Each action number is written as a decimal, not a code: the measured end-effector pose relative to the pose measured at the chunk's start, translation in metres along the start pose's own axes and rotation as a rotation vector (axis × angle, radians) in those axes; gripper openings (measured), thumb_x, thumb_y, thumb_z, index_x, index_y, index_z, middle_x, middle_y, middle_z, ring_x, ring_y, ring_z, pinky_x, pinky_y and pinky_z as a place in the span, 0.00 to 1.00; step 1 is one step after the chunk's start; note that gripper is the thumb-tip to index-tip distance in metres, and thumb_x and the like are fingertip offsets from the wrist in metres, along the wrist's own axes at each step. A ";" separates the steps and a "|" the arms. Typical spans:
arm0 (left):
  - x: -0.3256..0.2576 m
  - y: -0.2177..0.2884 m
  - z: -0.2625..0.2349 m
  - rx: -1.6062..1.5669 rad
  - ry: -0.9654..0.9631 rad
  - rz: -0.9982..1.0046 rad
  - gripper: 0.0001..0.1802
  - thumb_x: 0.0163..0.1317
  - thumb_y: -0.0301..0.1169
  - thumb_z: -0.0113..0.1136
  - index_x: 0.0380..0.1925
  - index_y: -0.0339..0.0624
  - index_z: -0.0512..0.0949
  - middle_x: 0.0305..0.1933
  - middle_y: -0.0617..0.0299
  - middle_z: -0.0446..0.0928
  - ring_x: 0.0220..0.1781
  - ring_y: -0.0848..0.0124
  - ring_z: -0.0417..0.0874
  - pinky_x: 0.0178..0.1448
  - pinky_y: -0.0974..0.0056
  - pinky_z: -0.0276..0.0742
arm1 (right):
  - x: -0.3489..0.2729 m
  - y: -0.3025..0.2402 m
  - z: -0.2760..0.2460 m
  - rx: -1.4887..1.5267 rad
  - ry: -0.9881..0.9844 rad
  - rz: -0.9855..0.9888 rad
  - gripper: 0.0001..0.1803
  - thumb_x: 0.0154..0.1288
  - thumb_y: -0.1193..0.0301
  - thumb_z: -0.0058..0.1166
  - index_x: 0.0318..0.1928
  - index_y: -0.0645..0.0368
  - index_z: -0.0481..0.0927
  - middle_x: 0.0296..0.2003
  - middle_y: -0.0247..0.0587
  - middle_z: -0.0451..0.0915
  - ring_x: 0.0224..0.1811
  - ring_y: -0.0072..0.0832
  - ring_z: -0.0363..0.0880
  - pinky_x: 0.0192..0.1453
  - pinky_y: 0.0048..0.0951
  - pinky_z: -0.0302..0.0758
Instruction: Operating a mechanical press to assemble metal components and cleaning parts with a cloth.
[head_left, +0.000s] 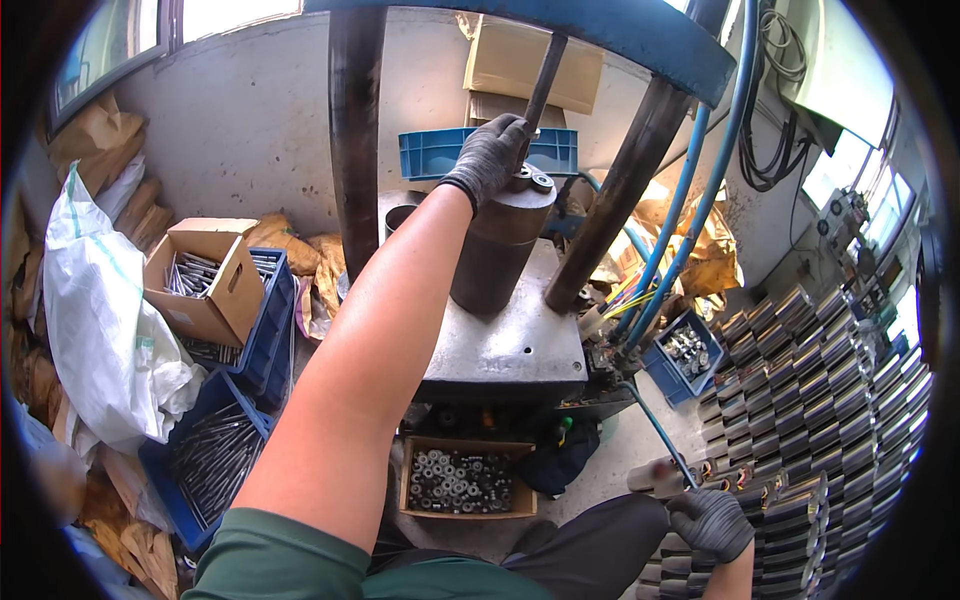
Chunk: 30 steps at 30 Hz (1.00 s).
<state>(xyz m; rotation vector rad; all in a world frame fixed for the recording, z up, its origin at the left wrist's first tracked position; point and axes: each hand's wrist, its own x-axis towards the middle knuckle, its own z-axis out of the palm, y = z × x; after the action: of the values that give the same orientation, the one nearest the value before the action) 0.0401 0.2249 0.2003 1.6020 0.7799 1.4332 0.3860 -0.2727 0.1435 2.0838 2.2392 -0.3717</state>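
Gripping rod (546, 80) with left hand (490, 158) at top of cylinder (493, 262); curling right hand (712, 524) by lever (658, 433), cannot tell if clasping. Seems set up, with letting go still left.

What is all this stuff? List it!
Plate: one, silver, middle
Cylinder: one, dark, on plate
Rings: two, silver, atop cylinder
Rod: one, dark, above cylinder
Posts: two, dark, beside cylinder
Beam: one, blue, top
Hoses: several, blue, right
Lever: one, bluish, lower right
Back crate: one, blue, behind cylinder
Left crates: at least two, blue, left
Pin box: one, brown, left
Ring box: one, brown, below plate
Parts crate: one, blue, right
Sack: one, white, left
Tubes: many, silver, right
Crumpled wrapping: plenty, brown, left and right
Sleeve: one, green, bottom
Left hand: one, grey-gloved, at rod
Right hand: one, grey-gloved, near lever
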 end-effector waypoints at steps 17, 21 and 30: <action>0.003 0.002 -0.002 0.048 -0.027 -0.053 0.15 0.78 0.38 0.50 0.49 0.41 0.81 0.36 0.64 0.79 0.36 0.74 0.79 0.44 0.67 0.79 | 0.005 0.004 -0.020 0.100 0.080 0.021 0.13 0.66 0.59 0.57 0.42 0.53 0.87 0.33 0.47 0.87 0.37 0.47 0.88 0.44 0.46 0.83; 0.004 -0.001 -0.005 0.117 -0.022 -0.061 0.15 0.77 0.38 0.49 0.49 0.41 0.81 0.36 0.63 0.80 0.37 0.73 0.80 0.46 0.66 0.79 | 0.002 0.012 -0.016 -0.038 0.027 -0.063 0.13 0.67 0.60 0.57 0.45 0.54 0.85 0.35 0.47 0.87 0.39 0.47 0.88 0.45 0.47 0.83; 0.003 0.003 -0.005 0.147 0.002 -0.036 0.16 0.77 0.38 0.51 0.50 0.40 0.82 0.36 0.62 0.81 0.35 0.73 0.80 0.46 0.66 0.79 | 0.003 0.016 -0.019 -0.080 -0.095 -0.126 0.12 0.68 0.62 0.58 0.47 0.51 0.85 0.37 0.43 0.87 0.39 0.48 0.87 0.44 0.47 0.83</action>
<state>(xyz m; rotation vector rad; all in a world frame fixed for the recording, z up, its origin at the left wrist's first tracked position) 0.0357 0.2268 0.2046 1.6879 0.9291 1.3796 0.4043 -0.2646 0.1587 1.8522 2.2958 -0.3733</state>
